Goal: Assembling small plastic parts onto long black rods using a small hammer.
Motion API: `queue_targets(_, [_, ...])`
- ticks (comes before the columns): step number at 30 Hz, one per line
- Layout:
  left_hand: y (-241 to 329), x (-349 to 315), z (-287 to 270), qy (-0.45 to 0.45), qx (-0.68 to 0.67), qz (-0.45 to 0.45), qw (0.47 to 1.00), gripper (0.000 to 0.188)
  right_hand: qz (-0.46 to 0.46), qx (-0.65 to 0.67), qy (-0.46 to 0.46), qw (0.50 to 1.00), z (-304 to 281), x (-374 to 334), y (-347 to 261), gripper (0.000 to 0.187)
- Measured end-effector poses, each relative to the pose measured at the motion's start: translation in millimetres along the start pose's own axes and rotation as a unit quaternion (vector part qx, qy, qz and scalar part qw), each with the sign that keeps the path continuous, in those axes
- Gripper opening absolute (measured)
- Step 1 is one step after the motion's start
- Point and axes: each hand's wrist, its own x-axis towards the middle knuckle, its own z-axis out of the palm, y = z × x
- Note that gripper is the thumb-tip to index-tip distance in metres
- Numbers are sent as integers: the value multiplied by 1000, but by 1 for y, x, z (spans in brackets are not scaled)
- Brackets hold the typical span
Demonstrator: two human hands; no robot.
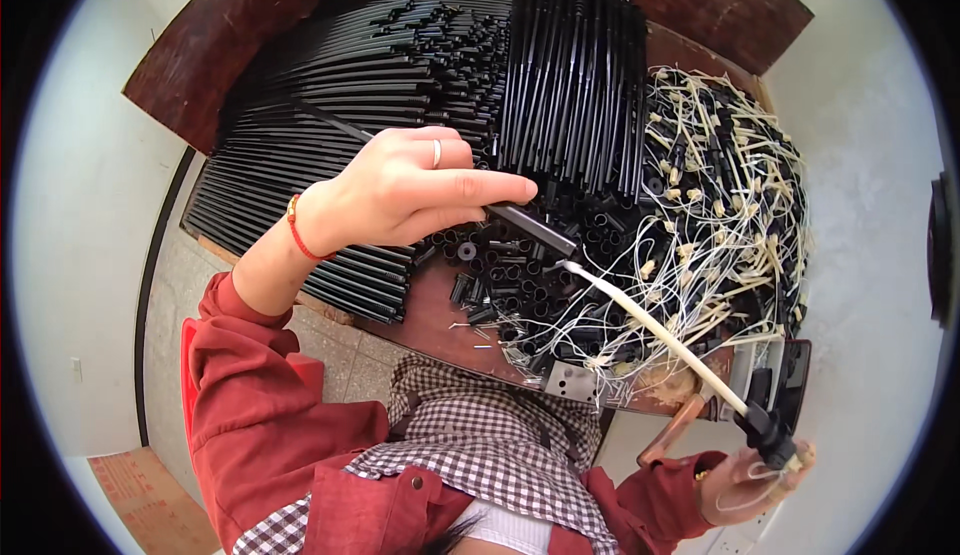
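My left hand (420,185) is closed around a long black tube (530,229), with the index finger stretched along it. The tube slants down to the right, over the heap of parts. At its lower end sits the tip of a thin cream rod (650,323); I cannot tell whether the tip is inside the tube or just against it. The rod runs down right into a black plastic fitting (768,435). My right hand (745,485) grips this fitting, and a loose pale cord loops over the fingers.
Stacked black tubes (350,105) cover the table's left side, beside a bundle of upright-lying black rods (575,85). Cream rods with tangled white cords (720,185) pile up on the right. Short black cylinders (530,285) lie mid-table, near a metal plate (572,382). Wooden boards (220,55) rise behind.
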Motion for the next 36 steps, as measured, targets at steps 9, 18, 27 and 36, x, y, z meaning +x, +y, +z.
queue_targets(9, [81, 13, 6, -89, -26, 44, 995, 38, 51, -227, -60, 971, 33, -13, 58, 19])
queue_targets(18, [127, -38, 54, -112, -147, -225, 957, 49, 306, -144, -57, 939, 53, -5, 68, 20])
queue_targets(27, [155, -71, 67, -171, -99, -267, 943, 52, 450, -95, -50, 887, 44, -26, 88, 15])
queue_targets(36, [161, -71, 72, -187, -44, -305, 933, 49, 620, -11, -120, 775, 56, -35, 127, 21])
